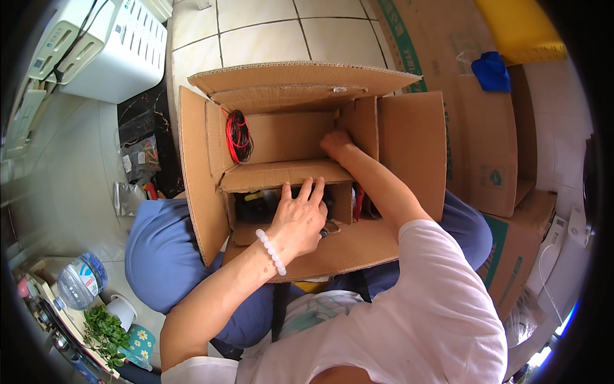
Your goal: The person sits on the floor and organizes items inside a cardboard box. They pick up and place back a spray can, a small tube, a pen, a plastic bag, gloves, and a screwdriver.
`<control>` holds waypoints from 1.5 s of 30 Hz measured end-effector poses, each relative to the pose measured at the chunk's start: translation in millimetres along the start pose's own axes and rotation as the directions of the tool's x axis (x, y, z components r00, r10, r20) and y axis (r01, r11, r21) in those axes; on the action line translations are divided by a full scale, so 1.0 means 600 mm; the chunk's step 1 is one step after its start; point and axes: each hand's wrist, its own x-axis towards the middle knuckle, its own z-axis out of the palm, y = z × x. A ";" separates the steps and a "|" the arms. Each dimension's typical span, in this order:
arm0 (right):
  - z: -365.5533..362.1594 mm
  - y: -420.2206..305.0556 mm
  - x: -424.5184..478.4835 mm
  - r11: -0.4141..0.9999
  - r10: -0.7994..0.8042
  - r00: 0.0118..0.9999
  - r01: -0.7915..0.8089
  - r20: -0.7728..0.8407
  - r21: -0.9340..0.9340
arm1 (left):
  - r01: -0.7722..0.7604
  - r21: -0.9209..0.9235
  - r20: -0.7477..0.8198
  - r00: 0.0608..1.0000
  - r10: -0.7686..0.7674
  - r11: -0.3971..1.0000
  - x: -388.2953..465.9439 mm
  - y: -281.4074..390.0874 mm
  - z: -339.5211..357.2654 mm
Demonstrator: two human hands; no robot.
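An uncovered cardboard box (407,153) stands between my knees, its flaps folded outward. Inside, a cardboard divider (268,176) separates a large rear compartment from smaller front ones. My left hand (302,216) rests its spread fingertips on the divider's near edge. My right hand (337,142) reaches into the rear compartment near its right wall; its fingers are curled and partly hidden, so I cannot tell whether they hold anything. A coil of red and black wire (239,137) leans at that compartment's left wall. Dark items (252,206), one with yellow, and a red item (358,201) lie in the front compartments.
Large cardboard boxes (460,120) stand at the right, one with a blue cloth (491,72) on it. White plastic units (120,53) are at upper left, above plastic bags (141,158) of small parts. A water bottle (81,283) and a leafy plant (105,331) are at lower left.
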 end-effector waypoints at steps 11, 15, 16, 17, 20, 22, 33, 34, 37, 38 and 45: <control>0.026 0.012 0.016 0.997 -0.045 0.999 0.046 -0.010 0.070 | -0.002 0.042 0.008 1.000 0.001 0.999 0.008 0.011 0.005; -0.089 0.002 -0.068 0.842 0.055 0.993 0.009 -0.103 0.540 | -0.004 0.036 -0.003 1.000 0.004 0.999 0.003 0.012 0.004; -0.117 0.011 -0.099 0.697 0.030 0.991 0.074 -0.133 0.713 | -0.009 0.038 -0.006 1.000 0.010 0.999 0.003 0.011 0.004; -0.145 0.017 -0.131 0.513 0.012 0.986 0.139 -0.168 0.847 | -0.015 0.041 -0.007 1.000 0.015 0.999 0.001 0.011 0.006; -0.221 0.013 -0.252 -0.365 -0.048 0.977 0.175 -0.207 0.914 | -0.028 0.038 -0.005 1.000 0.028 0.999 0.000 0.007 0.000; -0.256 0.007 -0.333 -0.659 -0.060 0.953 0.185 -0.297 0.729 | -0.025 0.055 -0.015 1.000 0.026 0.998 0.002 0.004 0.007; -0.251 -0.002 -0.514 -0.731 -0.001 0.893 0.306 -0.450 0.610 | -0.078 0.114 0.007 0.997 0.078 0.990 0.001 -0.003 0.005; -0.249 0.000 -0.521 -0.729 -0.011 0.885 0.312 -0.466 0.609 | -0.065 0.120 0.022 0.998 0.063 0.991 -0.001 0.001 0.003; -0.243 -0.003 -0.536 -0.719 0.037 0.894 0.334 -0.446 0.610 | -0.069 0.125 0.013 0.998 0.068 0.990 -0.004 -0.002 0.009; -0.241 -0.003 -0.541 -0.725 0.039 0.890 0.338 -0.455 0.600 | -0.063 0.123 0.025 0.998 0.060 0.990 -0.006 -0.002 0.009; -0.236 -0.003 -0.559 -0.739 0.022 0.875 0.339 -0.483 0.581 | -0.065 0.115 -0.001 0.998 0.066 0.991 -0.009 -0.002 0.012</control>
